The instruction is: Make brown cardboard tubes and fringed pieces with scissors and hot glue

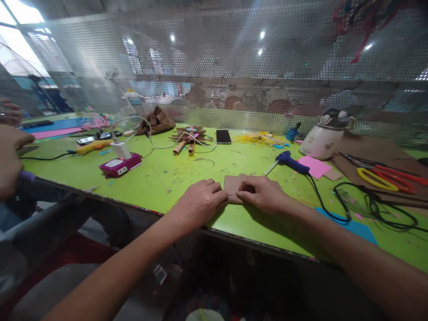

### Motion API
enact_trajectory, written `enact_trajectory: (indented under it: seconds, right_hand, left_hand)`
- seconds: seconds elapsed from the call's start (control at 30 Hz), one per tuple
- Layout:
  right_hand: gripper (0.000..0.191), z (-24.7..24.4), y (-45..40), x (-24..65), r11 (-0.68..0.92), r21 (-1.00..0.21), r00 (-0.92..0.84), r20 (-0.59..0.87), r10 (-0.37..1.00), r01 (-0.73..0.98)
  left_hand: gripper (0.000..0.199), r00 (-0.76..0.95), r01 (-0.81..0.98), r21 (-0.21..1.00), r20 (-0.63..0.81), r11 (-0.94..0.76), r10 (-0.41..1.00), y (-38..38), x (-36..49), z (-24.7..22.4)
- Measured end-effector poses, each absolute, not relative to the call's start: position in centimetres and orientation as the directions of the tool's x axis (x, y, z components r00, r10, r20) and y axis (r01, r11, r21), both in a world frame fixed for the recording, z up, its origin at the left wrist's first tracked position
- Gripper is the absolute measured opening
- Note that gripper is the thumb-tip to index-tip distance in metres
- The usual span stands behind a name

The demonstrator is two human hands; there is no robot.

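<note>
A small piece of brown paper [231, 182] lies near the front edge of the green table, between my two hands. My left hand [202, 198] rests at its left edge, fingers curled together and the thumb pressed against the paper. On the other side my right hand [262, 192] pinches the paper's near edge between thumb and forefinger. The rest of the sheet is partly hidden behind the right hand. Beyond that hand lies a blue glue gun [291, 162] with a glue stick in it, its black cord trailing to the right.
Scissors [376, 179], pink paper [313, 166] and a white jug [323, 138] stand or lie right. Farther back are a phone [223, 137] and brown paper rolls [191, 147]. A magenta power strip [120, 166] sits left, near another person's hand [11, 147].
</note>
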State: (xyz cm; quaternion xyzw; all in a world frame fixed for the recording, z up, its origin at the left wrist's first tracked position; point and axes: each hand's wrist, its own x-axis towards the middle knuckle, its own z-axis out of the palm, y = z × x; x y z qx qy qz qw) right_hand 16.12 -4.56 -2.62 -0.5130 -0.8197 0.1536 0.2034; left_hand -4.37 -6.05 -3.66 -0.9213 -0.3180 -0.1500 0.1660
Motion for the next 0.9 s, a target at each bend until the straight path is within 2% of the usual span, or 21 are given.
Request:
enact_trajectory:
  seconds: [0.13, 0.37, 0.5, 0.7, 0.9]
  right_hand:
    - [0.005, -3.0, -4.6, 17.4, 0.513, -0.483, -0.424, 0.288, 0.859, 0.710]
    - [0.014, -4.4, -5.1, 19.0, 0.752, -0.306, -0.654, 0.370, 0.659, 0.584]
    - [0.018, -5.0, -5.0, 19.2, 0.764, -0.257, -0.658, 0.393, 0.642, 0.592]
    - [0.018, -5.6, -4.5, 19.4, 0.741, -0.312, -0.599, 0.444, 0.667, 0.594]
    - [0.022, -4.9, -4.5, 19.4, 0.735, -0.325, -0.622, 0.392, 0.678, 0.595]
  left_hand:
    - [0.025, 0.719, 0.649, -0.101, 0.403, -0.754, 0.566, -6.0, -4.3, -3.7]
    - [0.027, 0.667, 0.676, 0.106, 0.335, -0.730, 0.666, -5.9, -4.3, -3.2]
    - [0.029, 0.650, 0.698, 0.162, 0.263, -0.697, 0.713, -5.5, -4.2, -2.8]
    - [0.031, 0.680, 0.675, 0.202, 0.202, -0.709, 0.705, -4.7, -4.3, -2.4]
    - [0.024, 0.674, 0.682, 0.244, 0.156, -0.689, 0.722, -4.3, -4.3, -1.9]
